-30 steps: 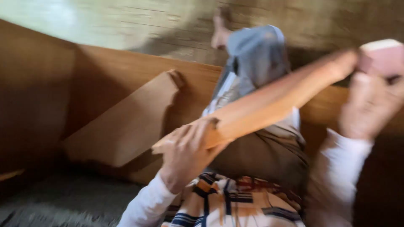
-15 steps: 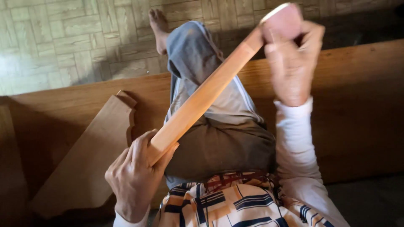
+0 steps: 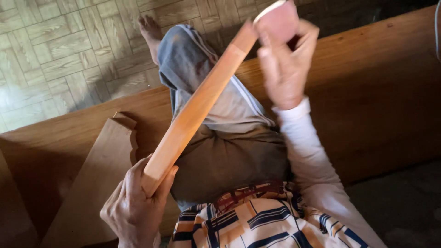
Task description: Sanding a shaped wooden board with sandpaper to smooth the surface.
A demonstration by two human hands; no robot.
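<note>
— Where have you got things, nearest first?

— Low in the frame, your left hand (image 3: 138,209) is wrapped shut around the near end of the wooden slat (image 3: 197,108), thumb on one face and fingers on the other. The slat runs up and to the right across your bent knee (image 3: 193,64), its far end near the top centre.

— And your right hand?

— Your right hand (image 3: 285,69) is up at the top, fingers curled closed around a small pinkish sanding block (image 3: 278,20) held against the far end of the slat. It looks blurred.

— What could go wrong from here?

— I'd judge you hold the slat at one end only, so pressure at the far tip could twist it out of your left-hand grip or tip it off your knee. The block sits right at the edge, so it could slip off.

— Further out?

— A flat board (image 3: 92,183) lies at lower left against the long wooden plank (image 3: 376,92); beyond, your bare foot (image 3: 150,32) rests on the parquet floor (image 3: 59,55).
</note>
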